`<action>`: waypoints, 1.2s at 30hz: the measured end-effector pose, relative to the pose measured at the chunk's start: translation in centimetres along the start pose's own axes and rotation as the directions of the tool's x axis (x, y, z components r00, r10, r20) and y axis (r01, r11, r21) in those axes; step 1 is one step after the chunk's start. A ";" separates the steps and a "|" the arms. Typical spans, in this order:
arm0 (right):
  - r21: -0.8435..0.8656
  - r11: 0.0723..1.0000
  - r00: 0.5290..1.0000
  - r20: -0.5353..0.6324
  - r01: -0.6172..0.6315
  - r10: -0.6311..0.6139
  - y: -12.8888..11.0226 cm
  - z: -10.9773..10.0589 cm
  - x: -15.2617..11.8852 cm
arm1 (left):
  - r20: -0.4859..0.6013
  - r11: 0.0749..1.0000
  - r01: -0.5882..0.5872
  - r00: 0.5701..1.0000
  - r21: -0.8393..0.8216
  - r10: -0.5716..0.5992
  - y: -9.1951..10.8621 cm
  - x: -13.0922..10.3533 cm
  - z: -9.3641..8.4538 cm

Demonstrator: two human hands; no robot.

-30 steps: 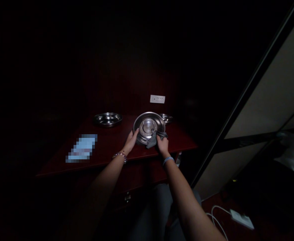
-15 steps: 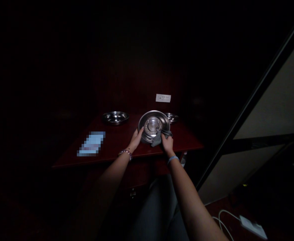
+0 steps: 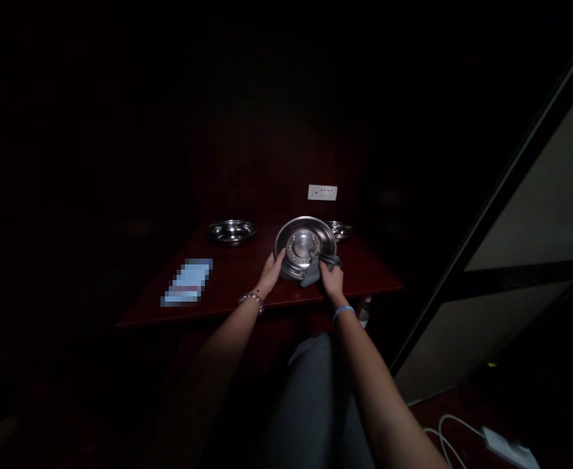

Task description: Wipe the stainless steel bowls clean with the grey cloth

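A shiny metal bowl [image 3: 303, 244] is held tilted above the front of the dark red table [image 3: 237, 273], its inside facing me. My left hand [image 3: 270, 273] grips its left rim, with the thumb on the inner side. My right hand [image 3: 332, 279] is closed on a grey cloth [image 3: 310, 273] at the bowl's lower right, and the cloth lies against the metal. One metal bowl [image 3: 232, 232] rests at the back left of the table. Another metal bowl [image 3: 340, 230] stands behind the held one, partly hidden by it.
A blurred light-blue flat item [image 3: 187, 283] lies on the table's left part. A white socket plate [image 3: 322, 193] is on the back wall. Below the table's right edge stands a bottle [image 3: 365, 312]. A white power strip [image 3: 508, 448] with a cable is on the floor at right.
The whole scene has shifted slightly to the right in the view. Both hands keep their hold on the bowl and the cloth, with little visible movement between them.
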State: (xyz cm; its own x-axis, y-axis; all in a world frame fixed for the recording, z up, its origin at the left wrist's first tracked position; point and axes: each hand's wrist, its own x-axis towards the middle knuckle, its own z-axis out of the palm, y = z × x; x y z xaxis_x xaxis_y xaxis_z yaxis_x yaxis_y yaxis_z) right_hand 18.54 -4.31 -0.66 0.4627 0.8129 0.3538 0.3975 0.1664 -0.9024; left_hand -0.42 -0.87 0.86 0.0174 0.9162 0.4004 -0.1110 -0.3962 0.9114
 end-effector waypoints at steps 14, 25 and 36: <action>0.008 1.000 1.000 -0.013 0.012 -0.012 -0.1 -0.2 -0.2 | -0.003 1.000 0.017 1.000 0.010 -0.017 0.3 -0.2 0.1; -0.003 1.000 1.000 -0.003 0.017 -0.017 0.1 -0.1 0.1 | -0.013 1.000 0.018 1.000 -0.009 -0.018 0.5 -0.4 0.1; 0.003 1.000 1.000 -0.009 0.002 -0.002 -0.6 -0.2 -0.3 | -0.021 0.999 0.027 0.999 0.020 -0.026 -0.3 0.2 -0.1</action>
State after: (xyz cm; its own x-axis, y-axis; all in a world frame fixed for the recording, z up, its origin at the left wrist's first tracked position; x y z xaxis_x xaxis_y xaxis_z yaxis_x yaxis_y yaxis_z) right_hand 18.33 -4.76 -0.22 0.4688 0.8077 0.3575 0.3961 0.1695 -0.9024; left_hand -0.44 -0.55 0.67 -0.0006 0.9273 0.3742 -0.0903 -0.3727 0.9235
